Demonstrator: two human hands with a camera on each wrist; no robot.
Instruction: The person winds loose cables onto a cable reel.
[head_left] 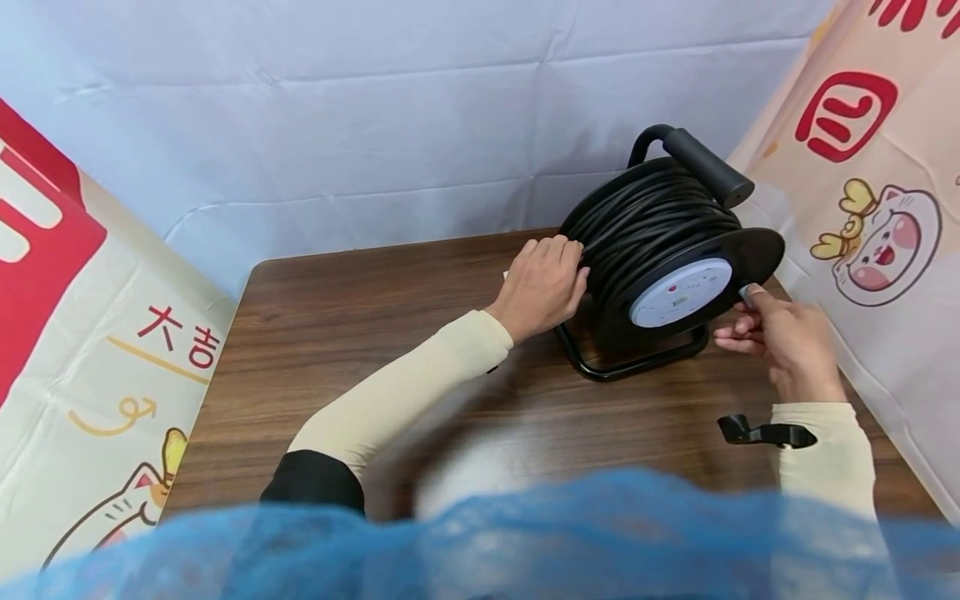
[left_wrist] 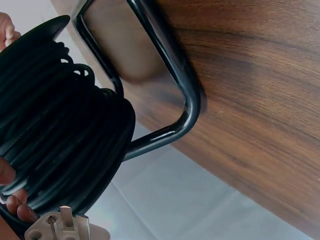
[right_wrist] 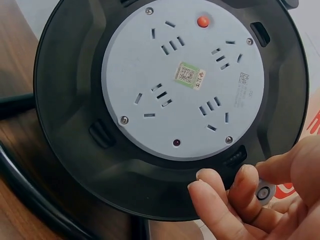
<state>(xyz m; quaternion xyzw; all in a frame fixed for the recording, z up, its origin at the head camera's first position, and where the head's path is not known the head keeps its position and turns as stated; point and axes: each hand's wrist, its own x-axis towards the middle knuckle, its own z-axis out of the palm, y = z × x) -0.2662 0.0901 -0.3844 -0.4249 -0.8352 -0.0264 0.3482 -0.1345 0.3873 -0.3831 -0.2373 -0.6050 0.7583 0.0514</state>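
Observation:
A black cable reel [head_left: 757, 246] stands at the table's back right on a tubular frame [head_left: 637, 364], wound with thick black cable [head_left: 660, 212]. Its light grey socket panel [right_wrist: 185, 110] has slots, a red button and a QR sticker. At the reel's left side, my left hand [head_left: 542, 287] has its fingers curled on the cable. A pale plug [left_wrist: 95, 232] with metal prongs lies beside those fingers in the left wrist view. My right hand [head_left: 798, 337] pinches a small grey knob [right_wrist: 264, 194] at the front flange's lower right edge, partly hidden by the fingers.
The reel's carrying handle [head_left: 705, 162] sticks up above the cable. Brown wooden table [head_left: 360, 300] extends to the left and in front. A white cloth [head_left: 420, 125] hangs behind, and printed cloths [head_left: 877, 242] flank both sides. Blue sheer material [head_left: 525, 525] crosses the bottom of the head view.

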